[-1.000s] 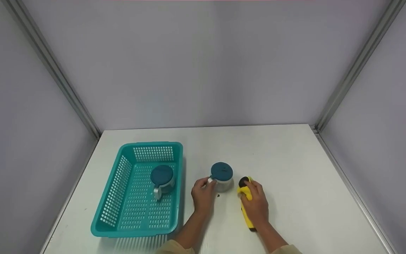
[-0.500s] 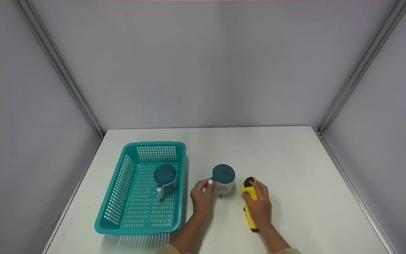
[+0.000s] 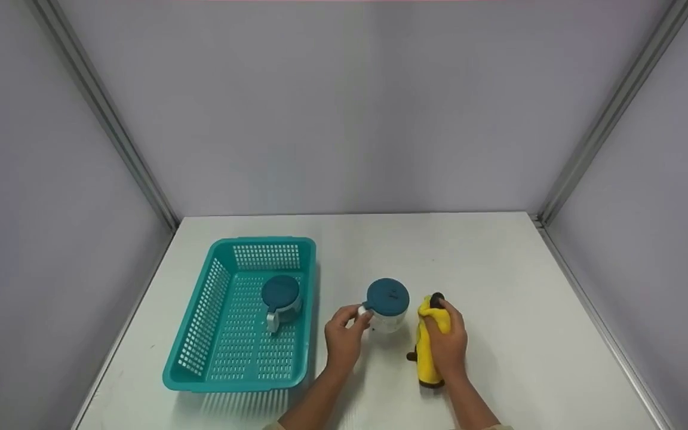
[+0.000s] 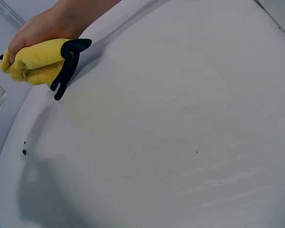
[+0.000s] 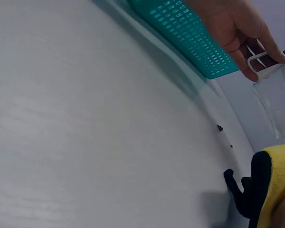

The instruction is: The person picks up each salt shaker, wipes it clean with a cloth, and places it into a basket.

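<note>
My left hand (image 3: pixel 344 339) pinches the white handle of a clear jar with a blue lid (image 3: pixel 388 297). In the right wrist view, the jar's clear body (image 5: pixel 275 102) shows against the wall, raised over the tabletop. To its right, my right hand (image 3: pixel 450 346) grips a bunched yellow cloth (image 3: pixel 425 358) with dark edging. The cloth (image 4: pixel 40 57) hangs a little above the white table in the left wrist view, its dark edge drooping. A narrow gap separates jar and cloth in the head view.
On the left stands a teal perforated basket (image 3: pixel 230 346), holding a second blue-lidded jar (image 3: pixel 280 291) with its handle towards me. Dark specks (image 5: pixel 220 128) lie on the white table (image 3: pixel 535 334) near the hands. Grey walls enclose the table's back and sides.
The jar has shifted slightly right, towards the cloth, still held by its handle. My right hand has moved a little right with the cloth, and a dark edge now sticks out on its left.
</note>
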Available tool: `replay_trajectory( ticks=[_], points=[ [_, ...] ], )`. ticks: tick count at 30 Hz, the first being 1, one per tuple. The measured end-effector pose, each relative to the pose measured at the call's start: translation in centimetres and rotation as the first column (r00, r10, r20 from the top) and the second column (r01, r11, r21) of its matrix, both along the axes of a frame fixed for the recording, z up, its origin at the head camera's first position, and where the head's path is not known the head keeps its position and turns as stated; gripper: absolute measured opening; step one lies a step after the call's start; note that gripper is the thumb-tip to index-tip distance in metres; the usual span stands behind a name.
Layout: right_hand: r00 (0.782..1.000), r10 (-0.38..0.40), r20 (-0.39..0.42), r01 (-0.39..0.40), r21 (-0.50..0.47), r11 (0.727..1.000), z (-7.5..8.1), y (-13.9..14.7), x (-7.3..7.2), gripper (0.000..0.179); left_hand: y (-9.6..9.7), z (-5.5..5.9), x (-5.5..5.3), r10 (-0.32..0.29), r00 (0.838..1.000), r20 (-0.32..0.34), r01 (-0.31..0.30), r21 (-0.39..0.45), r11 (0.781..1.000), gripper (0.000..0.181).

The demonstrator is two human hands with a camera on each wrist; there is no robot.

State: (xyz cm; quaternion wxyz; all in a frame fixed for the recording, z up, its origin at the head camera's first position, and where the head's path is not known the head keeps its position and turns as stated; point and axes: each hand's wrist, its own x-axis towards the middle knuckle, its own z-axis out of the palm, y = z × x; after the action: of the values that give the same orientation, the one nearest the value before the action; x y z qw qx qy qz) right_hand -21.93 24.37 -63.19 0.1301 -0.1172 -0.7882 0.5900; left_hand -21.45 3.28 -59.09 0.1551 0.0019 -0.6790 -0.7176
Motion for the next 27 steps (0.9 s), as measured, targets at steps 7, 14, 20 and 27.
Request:
replay_trajectory(
  ticks=[7, 14, 20, 27],
  points=[
    [0.999, 0.026, 0.032, -0.021, -0.14, 0.99, 2.5, -0.7, 0.3, 0.053, -0.5, 1.9, 1.7, -0.023, 1.0, -0.001, 0.023, -0.017, 1.0, 0.01],
    [0.997, 0.071, -0.01, -0.072, -0.182, 0.981, 4.6, -1.7, 0.8, 0.047, -1.0, 2.3, 2.8, -0.048, 0.998, 0.031, 0.049, -0.022, 0.999, 0.01],
    [0.99, 0.136, -0.041, -0.141, -0.169, 0.975, 5.2, -2.5, 1.3, 0.048, -1.3, 2.2, 3.4, -0.056, 0.997, 0.061, 0.058, -0.034, 0.998, 0.01],
    [0.979, 0.165, -0.116, -0.173, -0.064, 0.983, 4.8, -3.5, 1.9, 0.047, -1.5, 2.0, 3.5, -0.101, 0.991, 0.086, 0.103, -0.02, 0.994, 0.011]
  ],
)
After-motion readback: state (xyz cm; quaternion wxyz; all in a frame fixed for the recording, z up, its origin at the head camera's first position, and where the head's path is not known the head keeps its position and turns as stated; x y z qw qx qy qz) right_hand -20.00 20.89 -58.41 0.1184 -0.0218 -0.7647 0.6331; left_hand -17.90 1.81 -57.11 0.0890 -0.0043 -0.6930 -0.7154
